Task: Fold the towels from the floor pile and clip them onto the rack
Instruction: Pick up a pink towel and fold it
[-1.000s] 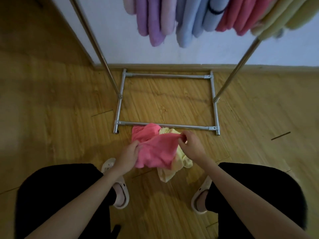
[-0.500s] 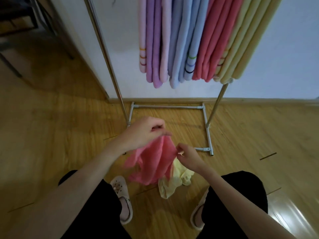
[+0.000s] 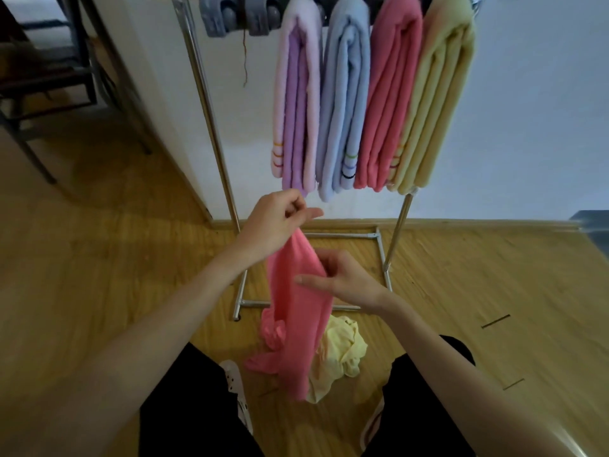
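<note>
A pink towel (image 3: 298, 311) hangs down in front of me, its lower end bunched near the floor. My left hand (image 3: 275, 222) pinches its top corner and holds it up high. My right hand (image 3: 342, 278) pinches the towel's right edge a little lower. Below it a pale yellow towel (image 3: 339, 354) lies crumpled on the wooden floor between my feet. The metal rack (image 3: 211, 127) stands just ahead, with folded purple (image 3: 296, 110), blue (image 3: 342, 107), pink (image 3: 389, 100) and yellow (image 3: 435, 100) towels hanging from its top bar.
Grey clips (image 3: 230, 18) hang free on the rack's top bar, left of the towels. The rack's base frame (image 3: 382, 258) lies on the floor by the white wall. Dark chair legs (image 3: 43, 103) stand at the far left. My slippers (image 3: 237, 390) flank the pile.
Both hands have lifted the pink towel off the floor pile; the left hand rose highest. My view has tilted up, bringing the rack's top bar and clips into sight.
</note>
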`<state>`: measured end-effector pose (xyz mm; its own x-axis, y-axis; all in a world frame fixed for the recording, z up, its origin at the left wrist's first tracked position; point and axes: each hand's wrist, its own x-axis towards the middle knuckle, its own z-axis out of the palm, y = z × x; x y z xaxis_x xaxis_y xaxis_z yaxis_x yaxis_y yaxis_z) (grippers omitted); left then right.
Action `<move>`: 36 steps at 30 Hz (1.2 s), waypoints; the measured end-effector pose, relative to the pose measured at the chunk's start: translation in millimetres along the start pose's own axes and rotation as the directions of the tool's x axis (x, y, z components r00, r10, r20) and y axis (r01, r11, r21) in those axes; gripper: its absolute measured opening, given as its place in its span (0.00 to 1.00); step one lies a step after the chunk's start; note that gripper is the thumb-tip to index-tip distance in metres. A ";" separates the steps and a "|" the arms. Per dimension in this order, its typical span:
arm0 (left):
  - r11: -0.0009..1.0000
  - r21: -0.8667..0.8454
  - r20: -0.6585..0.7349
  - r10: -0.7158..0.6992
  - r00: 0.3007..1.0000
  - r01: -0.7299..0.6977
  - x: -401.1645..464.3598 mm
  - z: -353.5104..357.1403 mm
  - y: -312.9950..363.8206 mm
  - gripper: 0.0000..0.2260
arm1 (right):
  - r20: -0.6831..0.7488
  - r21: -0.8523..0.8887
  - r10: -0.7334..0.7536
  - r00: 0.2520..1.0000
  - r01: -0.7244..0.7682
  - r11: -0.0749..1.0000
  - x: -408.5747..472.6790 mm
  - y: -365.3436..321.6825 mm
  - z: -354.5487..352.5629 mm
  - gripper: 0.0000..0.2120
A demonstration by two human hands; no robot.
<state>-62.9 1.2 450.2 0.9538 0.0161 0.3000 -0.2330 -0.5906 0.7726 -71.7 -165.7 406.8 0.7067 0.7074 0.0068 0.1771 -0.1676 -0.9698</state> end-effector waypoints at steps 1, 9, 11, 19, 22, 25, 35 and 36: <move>1.000 0.000 -0.041 0.002 0.999 -0.002 1.0 -1.0 0.7 0.13 | -0.039 -0.031 -0.015 0.999 0.014 0.999 1.1 -5.8 0.4 0.09; 0.919 -0.332 -0.084 -0.252 0.964 0.212 -27.3 -11.8 -11.2 0.15 | -0.198 -0.040 -0.081 0.977 0.074 0.996 4.7 -41.6 -0.7 0.05; 0.790 -0.530 0.104 -0.301 0.948 0.309 -41.7 -13.0 -23.2 0.21 | -0.236 0.001 -0.055 0.970 0.057 0.998 2.9 -48.6 -2.2 0.05; 0.912 -0.280 0.355 -0.193 0.915 0.301 -82.0 11.5 -38.6 0.11 | -0.390 0.209 0.076 0.918 0.007 0.978 -0.7 -59.9 -11.5 0.05; 0.935 -0.215 0.335 -0.202 0.920 0.283 -78.7 21.0 -43.1 0.09 | -0.408 0.276 0.116 0.905 0.002 0.961 -1.8 -62.7 -15.5 0.07; 0.948 -0.159 0.307 -0.217 0.927 0.275 -74.8 28.8 -55.3 0.06 | -0.427 0.347 0.158 0.891 0.000 0.938 -3.5 -63.9 -20.4 0.06; 0.903 -0.224 0.076 -0.358 0.931 0.365 -62.1 13.2 -54.1 0.08 | -0.633 0.163 0.086 0.770 0.024 0.986 -19.4 -43.6 -38.7 0.05; 0.917 -0.206 0.010 -0.346 0.938 0.341 -60.1 8.4 -51.1 0.09 | -0.643 0.148 0.078 0.762 0.023 0.989 -21.4 -38.6 -39.0 0.05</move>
<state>-106.7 23.7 388.0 0.9774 0.2113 0.0084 0.0721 -0.3702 0.9262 -67.0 -201.1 453.6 0.9927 0.0841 0.0861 0.0903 -0.0479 -0.9948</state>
